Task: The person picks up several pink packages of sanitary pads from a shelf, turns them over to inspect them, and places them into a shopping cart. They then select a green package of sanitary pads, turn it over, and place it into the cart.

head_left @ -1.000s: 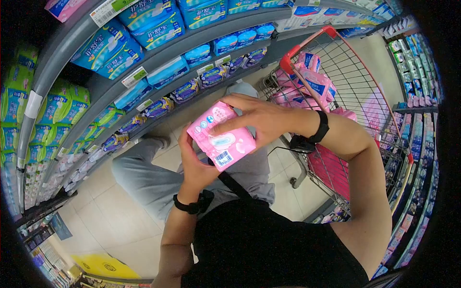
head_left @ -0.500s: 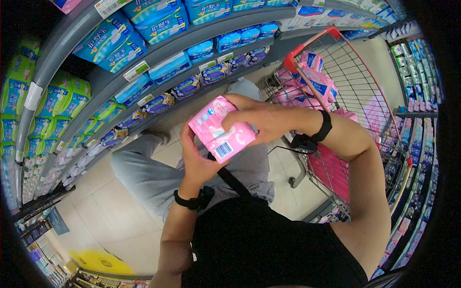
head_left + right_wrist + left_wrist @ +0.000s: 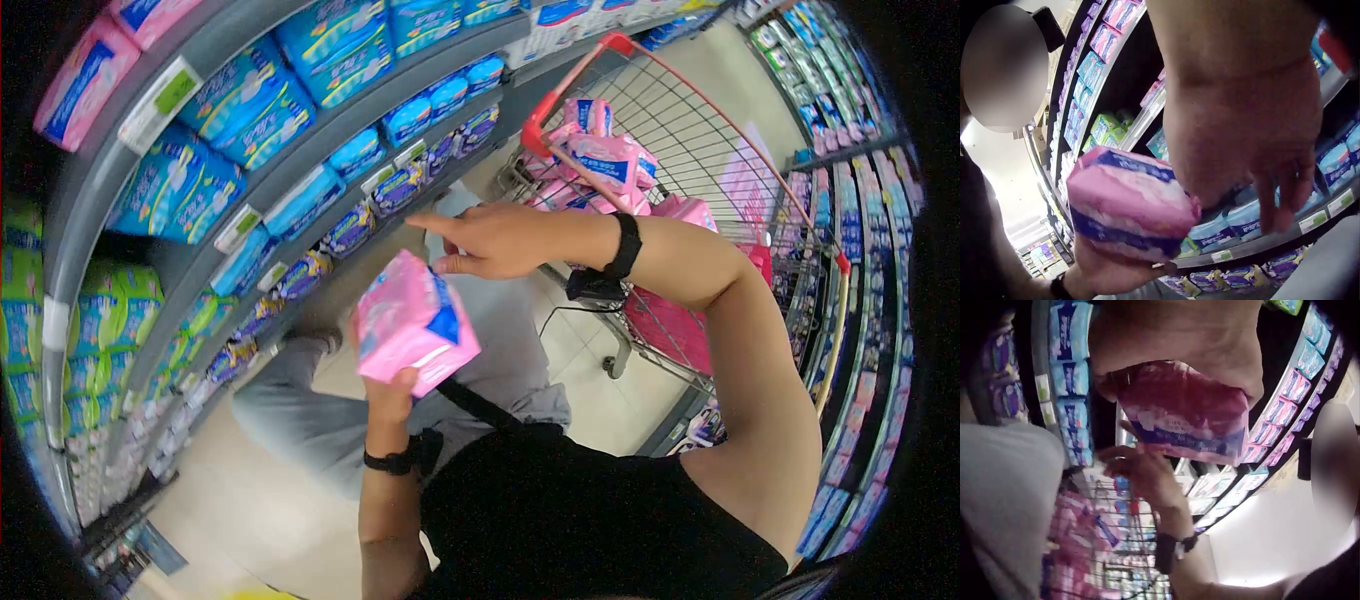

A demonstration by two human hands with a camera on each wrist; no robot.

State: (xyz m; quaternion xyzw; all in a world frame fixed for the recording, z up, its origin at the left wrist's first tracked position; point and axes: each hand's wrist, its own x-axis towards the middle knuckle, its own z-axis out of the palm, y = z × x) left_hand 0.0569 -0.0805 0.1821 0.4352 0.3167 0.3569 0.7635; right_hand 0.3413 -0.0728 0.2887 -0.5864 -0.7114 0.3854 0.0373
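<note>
A pink pack of sanitary pads (image 3: 415, 325) with blue bands is held from below by my left hand (image 3: 390, 398), whose thumb lies on the near side. In the left wrist view the fingers curl around the pack (image 3: 1185, 419); in the right wrist view the palm of the left hand (image 3: 1110, 275) sits under it. My right hand (image 3: 500, 242) is just off the pack's upper right, holding nothing. Its fingers point toward the shelves and look loosely extended in the right wrist view.
A wire shopping cart (image 3: 690, 110) with a red handle stands at the right, with several pink packs (image 3: 605, 160) inside. Curved shelves (image 3: 275, 185) of blue, purple and green packs rise at the left and front. Legs in grey trousers (image 3: 300, 400) extend over the tiled floor.
The right hand has let go of the pack and drawn away from it. The left hand has lowered and turned the pack, so a different side faces up. The head view has shifted.
</note>
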